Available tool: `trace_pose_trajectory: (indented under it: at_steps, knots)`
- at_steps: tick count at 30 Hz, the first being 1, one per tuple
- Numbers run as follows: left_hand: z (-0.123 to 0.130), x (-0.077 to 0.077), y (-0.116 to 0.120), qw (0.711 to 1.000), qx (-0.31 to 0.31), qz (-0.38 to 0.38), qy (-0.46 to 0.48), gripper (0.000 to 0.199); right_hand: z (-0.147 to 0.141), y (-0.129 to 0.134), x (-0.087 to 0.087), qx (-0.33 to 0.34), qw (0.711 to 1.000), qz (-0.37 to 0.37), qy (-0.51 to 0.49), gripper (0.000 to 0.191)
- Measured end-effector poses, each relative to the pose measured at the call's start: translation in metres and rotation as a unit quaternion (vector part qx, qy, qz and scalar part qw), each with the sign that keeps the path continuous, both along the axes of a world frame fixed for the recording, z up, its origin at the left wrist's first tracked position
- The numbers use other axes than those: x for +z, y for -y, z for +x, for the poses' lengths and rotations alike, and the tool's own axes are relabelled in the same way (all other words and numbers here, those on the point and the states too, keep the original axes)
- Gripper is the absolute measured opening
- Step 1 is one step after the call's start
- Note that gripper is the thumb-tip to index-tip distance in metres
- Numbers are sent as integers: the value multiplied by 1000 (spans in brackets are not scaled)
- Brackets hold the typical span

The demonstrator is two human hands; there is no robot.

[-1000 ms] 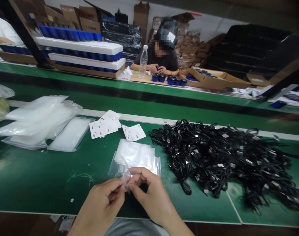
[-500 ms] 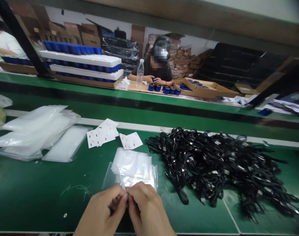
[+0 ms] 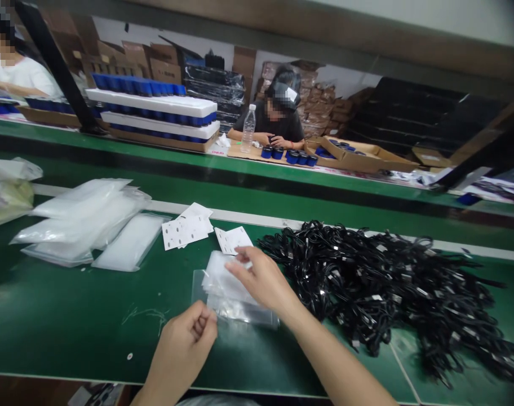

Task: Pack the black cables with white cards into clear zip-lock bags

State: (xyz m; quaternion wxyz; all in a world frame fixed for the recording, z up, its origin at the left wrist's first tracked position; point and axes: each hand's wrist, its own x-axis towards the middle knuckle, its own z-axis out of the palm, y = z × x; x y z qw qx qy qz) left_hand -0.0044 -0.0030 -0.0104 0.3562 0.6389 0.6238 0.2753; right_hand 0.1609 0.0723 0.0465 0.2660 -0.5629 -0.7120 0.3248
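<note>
A worker's right hand (image 3: pixel 261 276) was spread just above a stack of clear plastic bags (image 3: pixel 227 290) near the front edge of the green worktop (image 3: pixel 71 304). The left hand (image 3: pixel 183 344) was curled beside the stack's near corner; whether it pinched anything could not be told. A large tangle of black cables (image 3: pixel 384 282) filled the worktop's right side, with white printed cards (image 3: pixel 185 228) beyond the stack and flat milky plastic packets (image 3: pixel 88 223) piled toward the left edge. Across the line, a co-worker (image 3: pixel 274 115) sat behind blue-capped containers (image 3: pixel 293 157).
</note>
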Motion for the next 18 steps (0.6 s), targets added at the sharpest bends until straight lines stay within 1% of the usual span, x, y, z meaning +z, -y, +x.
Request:
trace_pose_trajectory:
  at_steps: [3, 6, 8, 11, 13, 14, 16, 18]
  knots:
    - [3, 0, 0, 1000, 8, 1, 12, 28, -15, -44, -2, -9, 1000, -20, -6, 57]
    - [6, 0, 3, 998, 43, 22, 32, 27, -27, -76, -10, -18, 997, -75, -26, 68]
    - [7, 0, 5, 997, 59, 31, 48, 28, -31, -87, -14, -26, 992, -114, -41, 72]
    - [7, -2, 5, 996, 58, 31, 58, 28, -29, -94, -20, -27, 984, -161, -67, 72]
    - [7, -2, 5, 996, 55, 35, 55, 28, -26, -96, -22, -24, 979, -183, -90, 65]
    - [7, -1, 5, 996, 55, 37, 53, 28, -24, -98, -22, -23, 976, -192, -102, 57]
    - [6, 1, 5, 997, 49, 26, 61, 27, -20, -100, -23, -27, 971, -199, -126, 34]
    - [5, 4, 3, 993, 58, 3, 101, 25, -17, -99, -20, -53, 970, -175, -163, 18]
